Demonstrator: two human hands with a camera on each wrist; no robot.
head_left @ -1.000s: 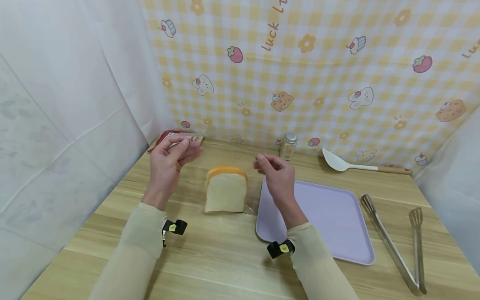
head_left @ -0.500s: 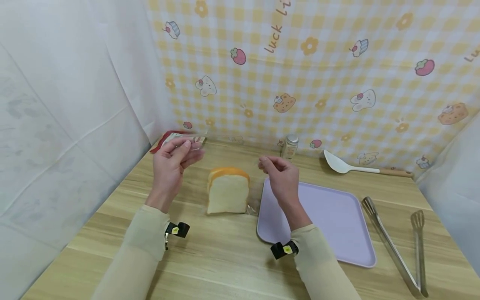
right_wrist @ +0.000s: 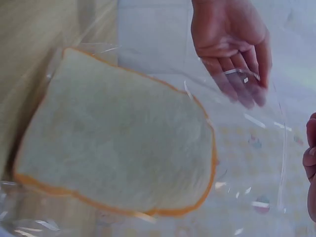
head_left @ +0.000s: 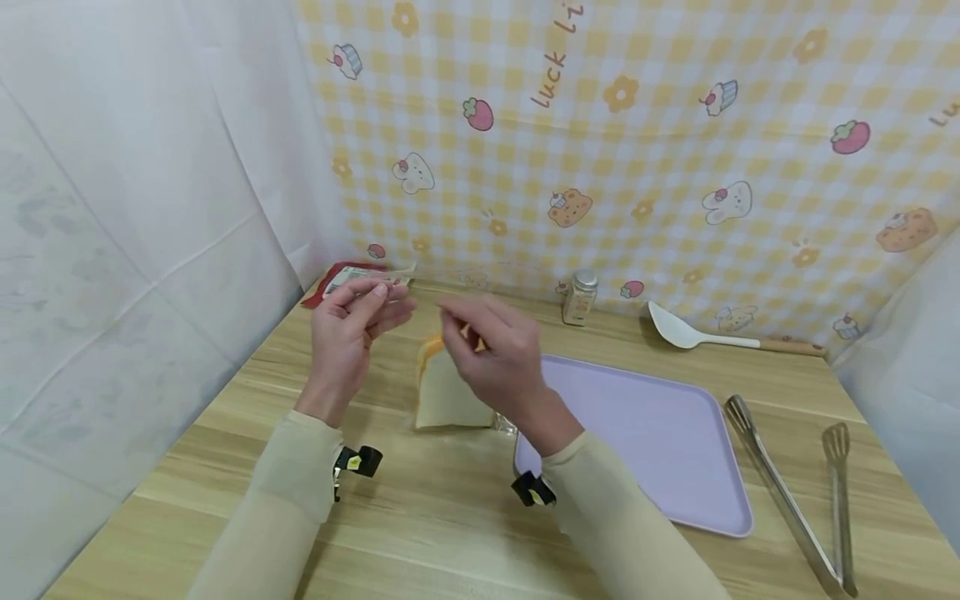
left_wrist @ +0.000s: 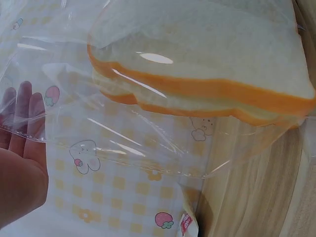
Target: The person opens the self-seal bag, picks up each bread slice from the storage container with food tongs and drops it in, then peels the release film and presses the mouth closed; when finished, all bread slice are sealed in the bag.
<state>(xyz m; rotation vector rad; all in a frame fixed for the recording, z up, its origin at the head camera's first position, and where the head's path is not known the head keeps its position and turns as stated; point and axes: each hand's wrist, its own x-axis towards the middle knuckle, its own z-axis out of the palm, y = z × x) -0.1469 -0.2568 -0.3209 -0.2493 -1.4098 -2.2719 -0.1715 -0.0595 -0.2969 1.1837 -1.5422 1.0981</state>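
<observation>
Slices of white bread with an orange crust stand on the table inside a clear plastic bag. My left hand pinches the bag's upper left corner between thumb and fingers. Its fingers show through the film in the left wrist view, where the hand is at the left edge. In front of the bread's upper right part is my right hand, fingers curled and thumb near the index finger, somewhat blurred. Only its fingertips show in the right wrist view, close beyond the bag's edge; whether they grip film is unclear.
A lilac tray lies to the right, with metal tongs beyond it. Along the back are a glass shaker, a white spoon with wooden handle, and a red packet. A yellow checked cloth hangs behind.
My right hand has moved left from the bag's right side, across to the front of the bread. The left hand keeps its pinch nearly in place. The head view has shifted slightly.
</observation>
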